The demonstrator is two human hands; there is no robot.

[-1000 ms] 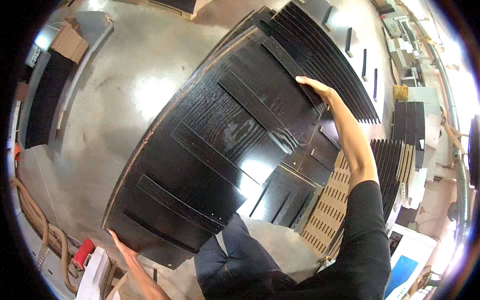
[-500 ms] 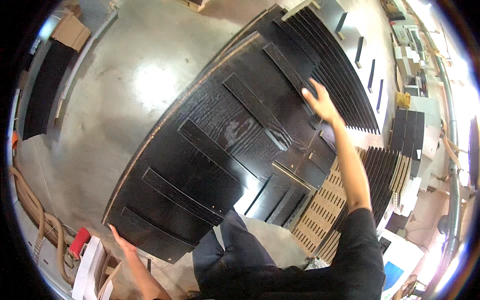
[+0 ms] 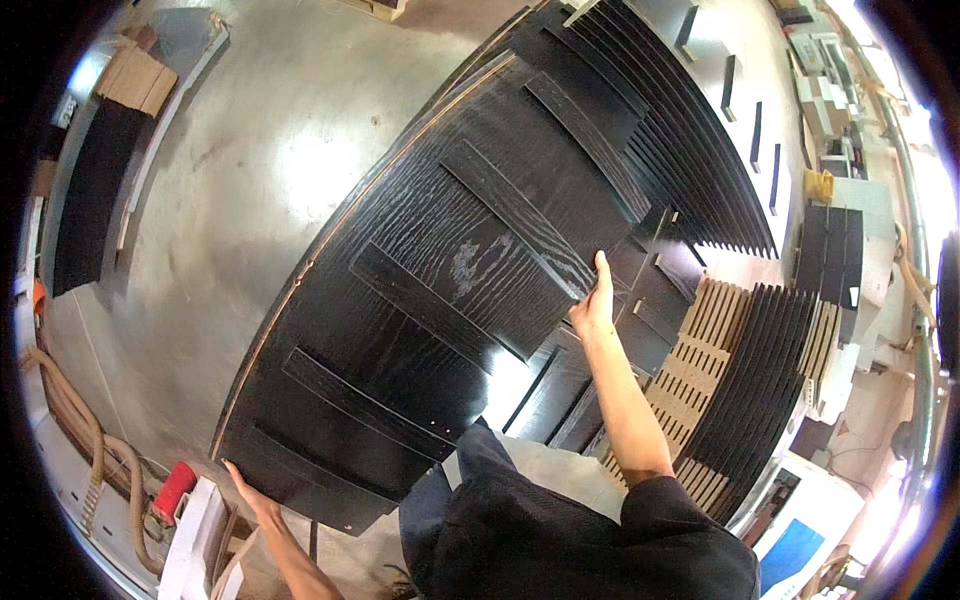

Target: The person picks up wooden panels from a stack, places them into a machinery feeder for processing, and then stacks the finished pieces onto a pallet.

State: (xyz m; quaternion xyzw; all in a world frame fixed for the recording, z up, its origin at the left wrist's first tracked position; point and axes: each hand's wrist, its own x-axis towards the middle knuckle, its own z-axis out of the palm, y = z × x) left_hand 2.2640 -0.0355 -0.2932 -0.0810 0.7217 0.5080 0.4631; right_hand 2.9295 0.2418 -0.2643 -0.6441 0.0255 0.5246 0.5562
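Observation:
A large black wood-grain panel (image 3: 420, 265) lies tilted across the middle of the view, with several raised black slats set across it. Its long far edge shows a thin brown line. At the lower left corner, my left hand (image 3: 250, 492) grips the edge, its other fingers hidden below. My right hand (image 3: 595, 308) is closed on the panel's right edge, beside the end of a slat, thumb up. Under and behind this panel lie more black panels (image 3: 580, 60), partly covered by it.
Right of the panel stand stacks of slotted light-brown boards (image 3: 690, 375) and black boards (image 3: 765, 370). A floor-side stack of black strips (image 3: 90, 200) lies at far left. Beige hoses (image 3: 85, 430) and a red roller-shaped part (image 3: 175, 490) are at lower left.
My right hand has come down and nearer from above the upper slats, and closed on the panel's right edge. My left hand stays at the corner; the view has shifted slightly.

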